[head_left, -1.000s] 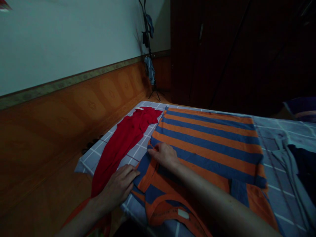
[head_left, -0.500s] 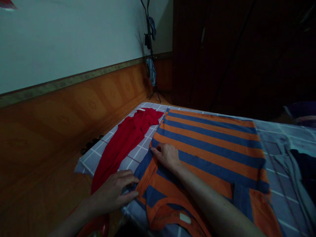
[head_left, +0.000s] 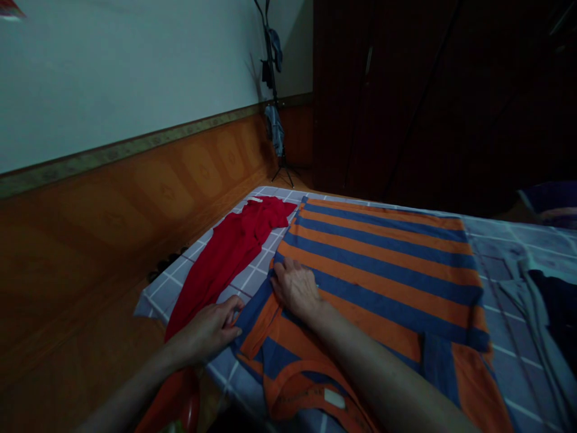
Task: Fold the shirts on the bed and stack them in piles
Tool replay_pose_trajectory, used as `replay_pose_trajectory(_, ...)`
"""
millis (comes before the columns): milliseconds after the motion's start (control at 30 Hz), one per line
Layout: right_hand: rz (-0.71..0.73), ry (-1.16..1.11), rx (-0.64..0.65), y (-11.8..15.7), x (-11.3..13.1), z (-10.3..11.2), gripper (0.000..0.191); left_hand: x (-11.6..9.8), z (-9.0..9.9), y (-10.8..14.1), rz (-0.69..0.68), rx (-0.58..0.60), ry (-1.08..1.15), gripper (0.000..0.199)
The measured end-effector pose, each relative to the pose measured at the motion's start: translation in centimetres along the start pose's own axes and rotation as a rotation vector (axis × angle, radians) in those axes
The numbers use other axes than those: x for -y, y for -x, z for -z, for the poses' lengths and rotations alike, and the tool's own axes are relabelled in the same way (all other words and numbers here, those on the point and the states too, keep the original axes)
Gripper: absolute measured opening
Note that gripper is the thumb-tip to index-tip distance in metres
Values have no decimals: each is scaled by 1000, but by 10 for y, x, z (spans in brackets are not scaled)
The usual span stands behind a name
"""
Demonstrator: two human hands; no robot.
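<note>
Dark cabinet doors (head_left: 387,90): fill the upper right; so dim that little beyond seams and a pale handle can be made out, and cut off by the frame.
Wall (head_left: 126,66): pale above, orange panelling below; a red scrap at the top-left corner is mostly out of frame.
Grid-patterned sheet (head_left: 155,294): under the clothes; whatever bears it is hidden.
Striped shirt (head_left: 383,270): orange and blue, spread on the sheet in the middle, collar towards the wearer; the right forearm hides part of the chest, and the lower frame edge cuts off the collar and one sleeve.
Red garment (head_left: 225,258): a long bunched strip left of the shirt; its near end passes behind the left hand.
Grey and dark clothes (head_left: 552,300): on the sheet at the right edge, cut off, shapes unclear.
Coat stand (head_left: 273,84): in the far corner, top out of frame, clothing hung on it.
Right hand (head_left: 295,288): fingers curled down on the shirt's left edge by the sleeve; fingertips partly hidden, so gripping or pressing cannot be told.
Left hand (head_left: 210,328): fingers bent, thumb at the sleeve's end; cannot tell whether cloth is pinched.
Red plastic object (head_left: 183,397): bottom left, mostly cut off.
Collar print (head_left: 304,397): dark marks, too blurred to read.
White label (head_left: 334,398): inside the collar; no legible writing.
</note>
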State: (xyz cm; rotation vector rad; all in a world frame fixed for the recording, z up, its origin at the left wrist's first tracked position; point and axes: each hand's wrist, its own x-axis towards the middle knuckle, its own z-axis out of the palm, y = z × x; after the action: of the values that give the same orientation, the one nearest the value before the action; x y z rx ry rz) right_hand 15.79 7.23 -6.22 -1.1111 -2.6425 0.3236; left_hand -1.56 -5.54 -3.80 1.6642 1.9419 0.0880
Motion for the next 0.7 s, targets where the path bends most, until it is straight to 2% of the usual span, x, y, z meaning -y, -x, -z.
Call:
replay_pose_trajectory(100, 175, 47, -48, -1, -2, 0, 35, 7, -2, 1, -53, -113, -69, 39)
replay_pose_trajectory(167, 335, 68, -49, -2, -7, -2, 34, 12, -8, 2, -212, -245, -145, 48)
replay_pose_trajectory(233, 407, 48, -15, -3, -12, -7, 33, 14, -15, 3, -401, -283, -214, 47)
replay_pose_trajectory(333, 349, 6, -6, -3, -17, -15, 40, 11, -18, 2, -536, -244, -255, 36)
replay_pose_trajectory(467, 288, 5, 23, -2, -16, -15, 53, -4, -10, -15, -572, -309, -265, 34)
replay_pose_trajectory(533, 253, 14, 24, 0, -16, -4, 57, -11, -8, -31, -575, -307, -298, 36)
replay_pose_trajectory(633, 230, 57, 20, 11, -19, 27, 53, -14, -10, -53, -556, -199, -379, 56)
replay_pose_trajectory(700, 232, 97, 34, 28, -28, 50, 46, -9, -15, -62, -571, -138, -423, 67)
